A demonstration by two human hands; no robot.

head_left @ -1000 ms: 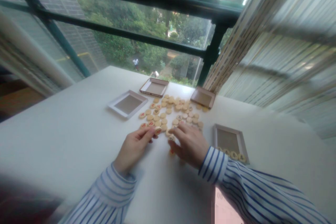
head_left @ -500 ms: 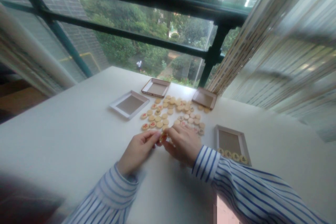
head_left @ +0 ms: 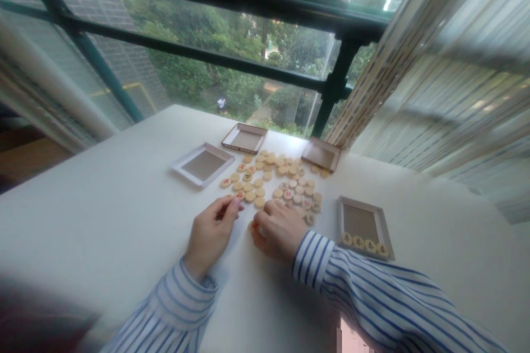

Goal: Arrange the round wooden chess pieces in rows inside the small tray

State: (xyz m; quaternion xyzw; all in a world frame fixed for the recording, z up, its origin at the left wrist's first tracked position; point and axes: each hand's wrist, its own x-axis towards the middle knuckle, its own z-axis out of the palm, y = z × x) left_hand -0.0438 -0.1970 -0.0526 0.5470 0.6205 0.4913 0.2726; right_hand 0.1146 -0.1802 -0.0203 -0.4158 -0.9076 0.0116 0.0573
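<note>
My right hand (head_left: 281, 229) is low over the middle of the white table, fingers pinched on a xiangqi piece (head_left: 252, 226) with red marking, mostly hidden by the fingers. Just left of it, my left hand (head_left: 212, 234) is curled with thumb and fingertips together, by a red-marked piece (head_left: 240, 195). Whether anything sits in those left fingertips is hidden. Beyond both hands lie loose round wooden pieces (head_left: 249, 197), many face down, some showing red or black characters. At the right, a shallow box tray (head_left: 343, 209) holds a row of several black-marked pieces (head_left: 358, 242) along its near side.
A white-rimmed tray (head_left: 178, 167) lies left of the pieces. Two brown-edged trays, one at the back (head_left: 265, 135) and one at the back right (head_left: 321, 154), stand near the table's far edge. Green window bars (head_left: 199, 52) and a string curtain (head_left: 455, 94) are beyond the white table (head_left: 103, 193).
My hands, together around a piece before, have come apart. The right moved slightly left and down with the red-marked piece; the left drew back to the left, beside other pieces.
</note>
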